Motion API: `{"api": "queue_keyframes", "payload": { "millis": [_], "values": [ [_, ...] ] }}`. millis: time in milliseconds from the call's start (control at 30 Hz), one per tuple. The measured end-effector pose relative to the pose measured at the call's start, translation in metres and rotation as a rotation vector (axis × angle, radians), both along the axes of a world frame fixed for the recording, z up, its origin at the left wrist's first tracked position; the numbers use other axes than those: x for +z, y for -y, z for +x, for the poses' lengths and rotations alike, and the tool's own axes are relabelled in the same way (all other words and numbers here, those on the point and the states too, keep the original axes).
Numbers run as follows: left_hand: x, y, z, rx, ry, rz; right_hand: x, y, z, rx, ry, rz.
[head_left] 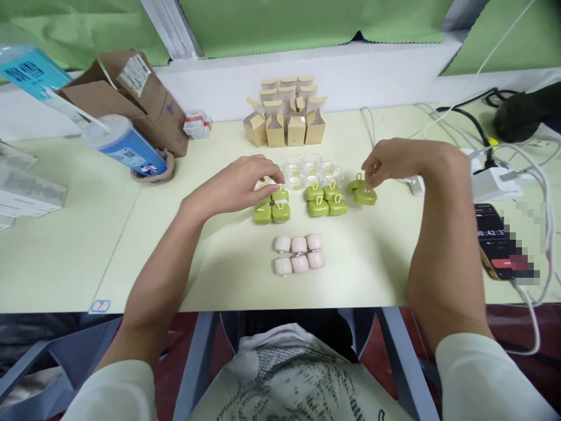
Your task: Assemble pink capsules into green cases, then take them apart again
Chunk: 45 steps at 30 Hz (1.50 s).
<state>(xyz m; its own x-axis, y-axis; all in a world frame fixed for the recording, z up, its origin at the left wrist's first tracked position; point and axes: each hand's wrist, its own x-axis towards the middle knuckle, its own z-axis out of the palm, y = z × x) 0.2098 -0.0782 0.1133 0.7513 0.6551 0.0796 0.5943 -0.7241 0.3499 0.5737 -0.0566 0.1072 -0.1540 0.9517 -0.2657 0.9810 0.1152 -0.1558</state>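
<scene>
My left hand [245,182] reaches over a cluster of small green cases [281,213] with loops on top. Its thumb and index finger are apart, with the fingertips close to a back-row case. On the right, my right hand [385,165] has its fingertips pinched together at the top of a green case [365,197], beside another green case [356,185]. Between my hands stands a middle group of green cases [319,207]. Behind them are several clear plastic shells [312,169]. Nearer me lie two rows of pale pink and white cases [300,264].
Open small cardboard boxes [296,130] stand by the wall. A brown carton [153,111], a blue-labelled tub [127,146] and a small white box [198,125] are at back left. A phone [495,240], power strip [497,184] and cables lie at right.
</scene>
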Motion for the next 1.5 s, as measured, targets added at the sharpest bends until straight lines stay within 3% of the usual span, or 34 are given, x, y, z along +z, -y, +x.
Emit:
{"api": "queue_keyframes", "payload": {
  "millis": [67, 133, 267, 367, 467, 567, 667, 733, 900, 1000, 1167, 1333, 1433, 1500],
  "values": [
    [0.003, 0.006, 0.004, 0.003, 0.051, -0.032, 0.022, 0.016, -0.002, -0.016, 0.062, -0.034],
    [0.005, 0.013, 0.008, 0.018, 0.161, -0.090, 0.043, 0.033, -0.011, -0.034, 0.048, 0.088],
    [0.006, 0.027, 0.021, 0.058, 0.537, -0.296, 0.064, 0.061, -0.052, 0.246, -0.307, 0.251],
    [0.006, 0.033, 0.027, 0.078, 0.647, -0.385, 0.057, 0.068, -0.089, 0.415, -0.478, 0.228],
    [0.007, 0.029, 0.020, 0.108, 0.576, -0.331, 0.044, 0.068, -0.112, 0.355, -0.513, 0.297],
    [0.008, 0.015, 0.005, 0.230, 0.588, -0.225, 0.034, 0.070, -0.125, 0.251, -0.382, 0.307],
    [0.008, -0.001, -0.009, 0.304, 0.746, -0.211, 0.023, 0.075, -0.143, 0.349, -0.128, 0.066],
    [0.007, -0.008, -0.015, 0.295, 0.882, -0.305, 0.013, 0.080, -0.161, 0.482, -0.005, -0.107],
    [0.006, -0.014, -0.018, 0.245, 1.041, -0.621, -0.016, 0.088, -0.194, 0.615, 0.061, -0.216],
    [0.002, -0.017, -0.018, 0.256, 1.079, -0.672, -0.021, 0.090, -0.198, 0.676, 0.078, -0.222],
    [-0.001, -0.016, -0.014, 0.280, 1.010, -0.547, -0.019, 0.092, -0.199, 0.727, 0.092, -0.238],
    [0.006, -0.007, -0.008, 0.174, 0.994, -0.600, -0.020, 0.091, -0.200, 0.797, 0.076, -0.193],
    [0.006, -0.007, -0.007, 0.141, 1.000, -0.622, -0.001, 0.085, -0.175, 0.794, -0.068, -0.130],
    [0.005, -0.008, -0.008, 0.153, 0.998, -0.585, 0.020, 0.080, -0.147, 0.775, -0.324, -0.073]
  ]
}}
